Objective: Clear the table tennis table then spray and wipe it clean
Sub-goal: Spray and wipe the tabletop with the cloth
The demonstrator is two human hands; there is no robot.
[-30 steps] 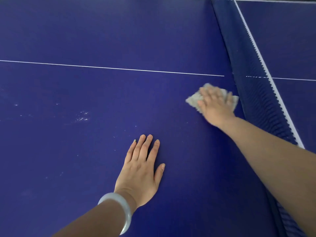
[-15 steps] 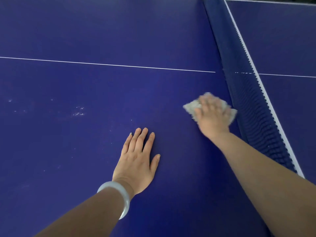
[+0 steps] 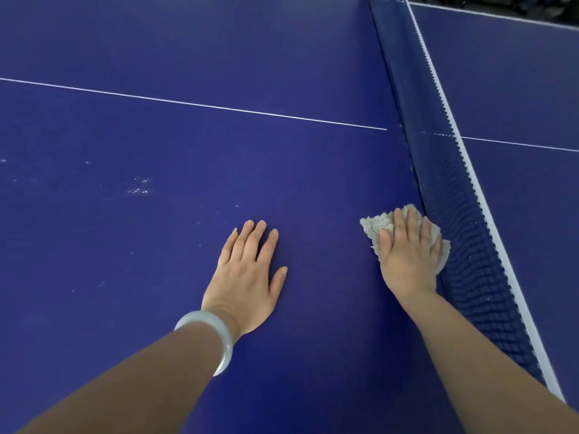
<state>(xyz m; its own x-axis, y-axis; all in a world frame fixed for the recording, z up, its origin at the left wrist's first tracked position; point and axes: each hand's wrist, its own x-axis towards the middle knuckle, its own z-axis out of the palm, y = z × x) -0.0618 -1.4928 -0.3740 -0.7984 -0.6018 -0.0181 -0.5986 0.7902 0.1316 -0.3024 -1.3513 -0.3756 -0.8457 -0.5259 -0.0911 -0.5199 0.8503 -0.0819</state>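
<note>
The blue table tennis table [image 3: 188, 51] fills the view. My right hand [image 3: 407, 255] lies flat with straight fingers on a pale grey cloth [image 3: 374, 225], pressing it onto the table right beside the net [image 3: 463, 233]. Most of the cloth is hidden under the hand. My left hand [image 3: 247, 270], a pale bangle on its wrist, rests flat on the table with fingers straight, about a hand's width to the left of the cloth. It holds nothing.
The dark net with its white top band [image 3: 438, 86] runs from top centre down to the lower right. A white centre line [image 3: 194, 103] crosses the table. Small pale speckles [image 3: 139, 186] lie on the surface at the left.
My right hand has drawn the cloth toward me along the foot of the net. My left hand has stayed flat in about the same place.
</note>
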